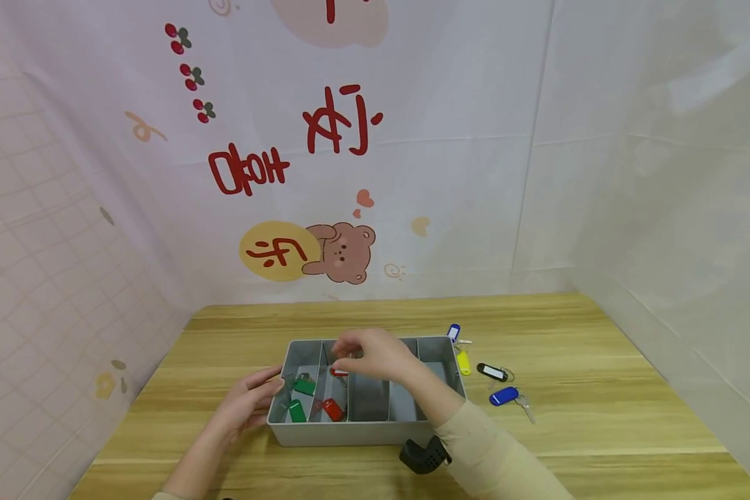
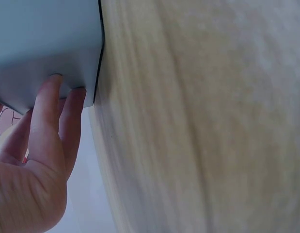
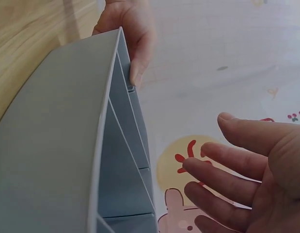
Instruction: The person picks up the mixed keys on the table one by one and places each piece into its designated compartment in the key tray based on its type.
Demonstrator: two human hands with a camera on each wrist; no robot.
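Note:
A grey compartment box [image 1: 337, 435] stands on the table, its inside split by dividers. At its left end my left hand [image 1: 247, 403] grips the wall, thumb by the rim and fingers against the outside; the left wrist view shows the fingertips on the wall. Above the box hovers my right hand [image 1: 375, 354], fingers apart and holding nothing, as the right wrist view confirms. Green key tags [image 1: 296, 410] lie in the leftmost compartment. In the one beside it are a red key tag [image 1: 332, 410] and another red tag [image 1: 338, 372], partly under the right hand. My right forearm hides part of the box.
Right of the box lie a blue key tag [image 1: 504, 396] with its key, a black key tag [image 1: 492, 372], a yellow key tag [image 1: 464, 362] and another blue tag [image 1: 453, 332]. A printed white cloth [image 1: 462, 173] hangs behind the wooden table [image 1: 600, 389].

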